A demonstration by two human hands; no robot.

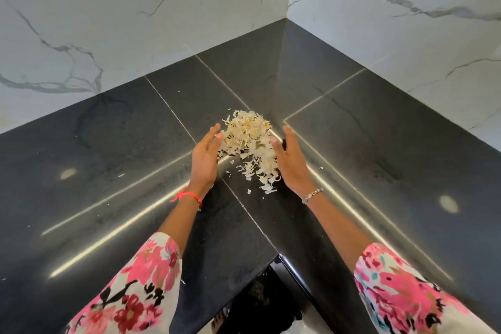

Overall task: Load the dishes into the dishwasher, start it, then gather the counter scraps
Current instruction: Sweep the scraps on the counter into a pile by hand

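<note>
A pile of pale, papery vegetable scraps [250, 141] lies on the black stone counter [122, 149], near its inner corner. My left hand [206, 156] stands on its edge at the pile's left side, fingers straight, fingertips against the scraps. My right hand [291, 160] stands the same way on the right side, its palm touching the trailing scraps. Both hands flank the pile and hold nothing. A loose trail of flakes [267, 184] runs from the pile toward me. No dishes or dishwasher are in view.
White marble-look walls [135, 8] meet at the counter's back corner. The counter's front inner corner edge [279, 256] lies close to me, with dark floor below. A few stray flakes [121, 175] sit to the left on the counter.
</note>
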